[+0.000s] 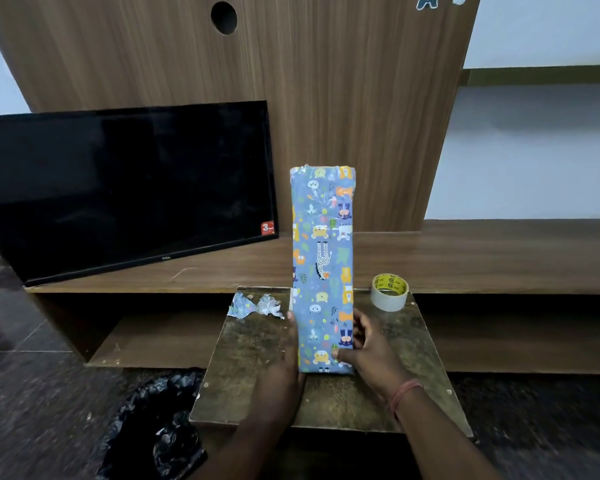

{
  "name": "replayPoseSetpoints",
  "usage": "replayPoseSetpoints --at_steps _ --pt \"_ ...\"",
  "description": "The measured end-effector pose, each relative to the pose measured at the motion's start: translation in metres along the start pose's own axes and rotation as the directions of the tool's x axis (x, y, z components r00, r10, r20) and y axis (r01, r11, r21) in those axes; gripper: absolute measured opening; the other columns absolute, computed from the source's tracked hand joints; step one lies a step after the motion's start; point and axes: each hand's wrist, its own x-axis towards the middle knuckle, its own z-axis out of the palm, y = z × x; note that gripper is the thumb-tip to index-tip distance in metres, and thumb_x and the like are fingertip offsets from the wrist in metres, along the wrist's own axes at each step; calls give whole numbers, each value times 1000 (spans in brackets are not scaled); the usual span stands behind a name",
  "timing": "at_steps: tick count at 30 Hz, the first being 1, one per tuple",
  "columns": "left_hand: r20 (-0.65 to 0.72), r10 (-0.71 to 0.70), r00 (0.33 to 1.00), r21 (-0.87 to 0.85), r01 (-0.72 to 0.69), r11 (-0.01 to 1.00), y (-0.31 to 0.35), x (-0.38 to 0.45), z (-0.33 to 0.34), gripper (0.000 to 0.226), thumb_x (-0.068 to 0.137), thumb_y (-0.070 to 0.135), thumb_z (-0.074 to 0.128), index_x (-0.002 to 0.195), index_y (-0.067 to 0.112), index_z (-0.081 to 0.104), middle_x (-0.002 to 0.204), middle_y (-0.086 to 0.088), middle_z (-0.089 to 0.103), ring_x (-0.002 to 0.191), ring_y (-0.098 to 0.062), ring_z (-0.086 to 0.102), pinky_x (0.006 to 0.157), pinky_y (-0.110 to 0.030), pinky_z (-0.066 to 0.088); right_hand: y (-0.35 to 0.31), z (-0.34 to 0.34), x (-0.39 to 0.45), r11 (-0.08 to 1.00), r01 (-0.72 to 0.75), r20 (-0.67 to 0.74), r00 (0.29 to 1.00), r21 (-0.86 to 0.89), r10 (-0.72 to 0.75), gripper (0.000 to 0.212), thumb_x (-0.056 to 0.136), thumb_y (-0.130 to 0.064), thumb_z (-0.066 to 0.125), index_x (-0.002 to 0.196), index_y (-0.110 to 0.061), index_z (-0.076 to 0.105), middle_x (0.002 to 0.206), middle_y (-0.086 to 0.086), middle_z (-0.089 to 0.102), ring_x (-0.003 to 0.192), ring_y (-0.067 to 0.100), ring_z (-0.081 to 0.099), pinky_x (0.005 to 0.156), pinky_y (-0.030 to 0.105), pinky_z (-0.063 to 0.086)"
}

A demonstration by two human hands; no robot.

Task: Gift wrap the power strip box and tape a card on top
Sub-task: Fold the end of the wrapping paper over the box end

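Wrapped already, to judge by the patterned paper covering every visible face of the power strip box [323, 271], standing on end at the middle of the small worn table [250, 362], top leaning far toward the wooden shelf. No card in view. Best laid flat before any card goes on; better steadied low with both palms while tipping, to spare the taped top folds. Left hand [284, 365] pressed along the box's left edge, fingers mostly straight. Right hand [364, 344] gripping the lower right edge, thumb on the near face, fingers curled behind. Tape roll [389, 292] just right, far corner; paper scraps [255, 305] left
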Motion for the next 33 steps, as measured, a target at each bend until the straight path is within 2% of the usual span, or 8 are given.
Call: replayPoseSetpoints --at_steps 9,14,17,19,21,24,29,33 --pt "132 57 990 -45 -51 998 -3 -6 -6 100 91 23 49 159 28 -23 141 -12 59 106 -32 66 82 -41 56 0 -8 -14 988 16 106 994 -155 0 74 83 13 72 139 -23 40 130 -3 64 112 5 66 83 23 56" --pt "217 43 975 -140 -12 990 -5 -11 -17 80 83 30 54 156 30 21 106 13 60 95 -16 65 76 -23 49 -1 -8 -24 940 53 127 992 -337 -10 75 82 10 69 131 -40 40 121 -20 67 111 -5 63 99 27 52" --pt "188 82 979 -334 -15 943 11 -6 -35 62 92 31 58 147 44 32 121 33 58 118 -3 59 88 -4 40 -1 -3 -28 915 61 136 991 -399 -6 81 84 6 64 136 -46 31 128 -23 61 111 -15 57 97 14 47" --pt "89 127 988 -537 -59 842 34 -1 -53 71 97 34 54 158 42 18 143 34 49 136 1 47 105 -11 39 -3 0 -31 907 51 134 991 -419 6 77 85 7 60 134 -45 31 127 -23 60 108 -19 54 83 1 43" --pt "-74 100 992 -677 -123 725 62 7 -74 81 99 40 54 162 38 3 156 29 37 143 4 38 110 -14 38 -4 0 -33 904 51 147 989 -425 13 77 85 9 56 129 -50 31 128 -21 60 114 -10 56 80 3 44" --pt "-246 86 965 -732 -243 636 92 24 -105 91 93 57 64 161 40 6 157 20 40 145 -7 41 112 -22 41 -6 0 -34 909 37 156 987 -415 31 82 87 11 53 134 -49 25 131 -22 56 114 -9 54 77 6 47" --pt "-304 157 940 -677 -329 658 112 47 -122 84 97 46 63 161 39 10 151 14 49 140 -17 50 113 -45 45 -5 -4 -31 871 37 171 984 -490 54 86 90 0 55 140 -51 8 134 -23 53 112 -5 58 82 10 50" --pt "-372 205 905 -541 -391 745 110 57 -110 71 102 41 51 163 33 15 164 8 32 151 -20 33 116 -60 35 -13 -8 -28 815 55 247 963 -576 110 94 89 -8 57 157 -28 -4 145 -17 45 123 0 50 107 23 44"
